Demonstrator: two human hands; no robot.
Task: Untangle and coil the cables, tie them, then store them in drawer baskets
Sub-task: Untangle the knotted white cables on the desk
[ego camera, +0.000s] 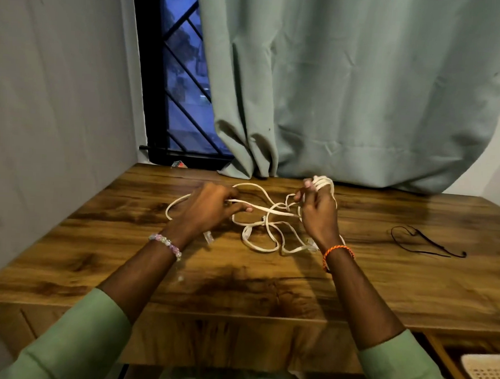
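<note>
Both hands are busy with the same cable. The right hand (pixel 319 206) is raised off the desk with its fingers curled, and a few turns of the flat white cable (pixel 266 219) are already wrapped around the fingertips, so it's acting as the spool. The left hand (pixel 210 206), over at 9 o'clock from it, pinches a straight run of that cable between thumb and fingers and feeds it across.

Biggest to smallest: the dark wood-grain desk (pixel 238 281) carries everything. The loose rest of the white cable lies in sloppy overlapping loops in the middle of it, between and just beyond the two wrists, with what looks like a clear plug end (pixel 208 237) near the left wrist. A thin black cord (pixel 427 242) sits well apart at 3 o'clock, untouched. A cream perforated basket (pixel 485 375) peeks out at 5 o'clock, below the desk edge.

My read on doing this step well: still early, most of the cable is unwound. Keep light tension from the left hand so each turn lands flat beside the last, not twisted. Those crossed loops on the desk look likely to snag, so lift and shake them free before pulling. Keep the wraps loose enough to slide off the fingers for tying.
</note>
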